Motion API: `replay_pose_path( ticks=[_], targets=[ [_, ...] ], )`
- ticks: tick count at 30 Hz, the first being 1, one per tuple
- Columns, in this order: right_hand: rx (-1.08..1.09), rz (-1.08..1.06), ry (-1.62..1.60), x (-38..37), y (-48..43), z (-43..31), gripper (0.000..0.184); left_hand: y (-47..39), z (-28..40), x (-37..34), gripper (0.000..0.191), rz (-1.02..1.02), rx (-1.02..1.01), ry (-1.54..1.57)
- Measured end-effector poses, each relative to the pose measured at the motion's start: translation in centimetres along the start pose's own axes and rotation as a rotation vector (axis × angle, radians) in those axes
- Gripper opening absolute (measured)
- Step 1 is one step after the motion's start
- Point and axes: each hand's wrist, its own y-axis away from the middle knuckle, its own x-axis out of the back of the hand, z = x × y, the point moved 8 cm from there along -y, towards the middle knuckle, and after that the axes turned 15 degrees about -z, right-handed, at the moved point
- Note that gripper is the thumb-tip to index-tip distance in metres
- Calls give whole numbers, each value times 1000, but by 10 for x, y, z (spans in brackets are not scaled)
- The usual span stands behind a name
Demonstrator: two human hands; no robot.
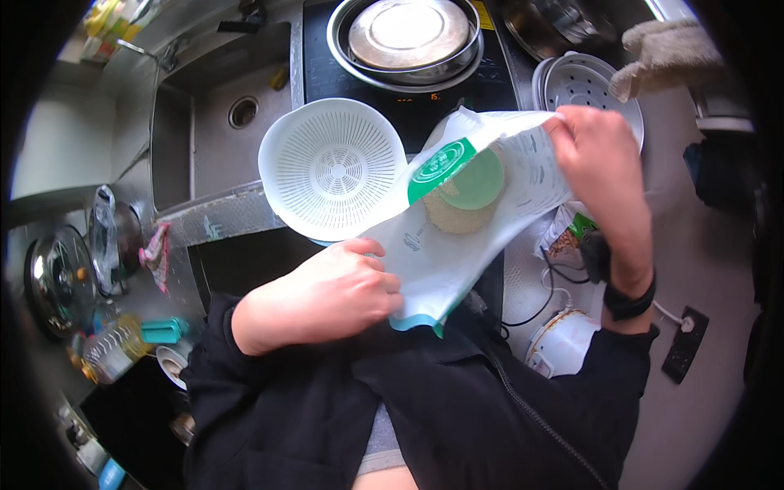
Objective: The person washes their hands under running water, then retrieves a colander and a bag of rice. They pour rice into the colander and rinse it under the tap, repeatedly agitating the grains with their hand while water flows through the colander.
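A white plastic bag (484, 257) with green print is spread wide before me, its mouth facing up. Pale grain (456, 217), which looks like rice, lies at its bottom, and a light green bowl or cup (478, 180) rests on the grain. My left hand (324, 294) grips the near left edge of the bag. The far right edge is pinched in my right hand (597, 153). Left of the bag, a white slotted plastic colander (337, 168) stands between the sink and the cooktop, touching or nearly touching the bag.
A metal pot with an upturned steel lid or basin (410, 30) sits on the black cooktop (324, 67). The steel sink (208, 141) lies at left. Steamer trays (576, 82), a cloth mitt (667, 55) and a power strip (686, 346) are at right. An oil bottle (116, 349) stands lower left.
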Motion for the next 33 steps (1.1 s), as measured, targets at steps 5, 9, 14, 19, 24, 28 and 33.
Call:
replay_pose_path(
  ticks=[5, 9, 14, 19, 24, 28, 33],
  targets=[
    [72, -72, -196, -27, 3, -13, 18, 1, -9, 28, 11, -35, 21, 228],
    [42, -154, -303, -24, 15, -13, 16, -24, -13, 61, 27, 40, 238, -68],
    [61, -1, -139, -8, 51, -19, 48, -90, -20, 32, 26, -122, 279, -801],
    [131, 125, -192, -6, 78, -26, 60, -111, -86, 40, 25, 142, 350, -348],
    [348, 2, 4, -30, 94, -57, 48, -118, -135, 28, 26, 305, 425, 489],
    [345, 10, 35, -33, 102, -53, 36, -136, -146, 12, 30, 200, 460, 403],
    [358, 11, -45, -25, 110, -42, 19, -159, -139, -5, 36, 57, 458, 319]
  ],
)
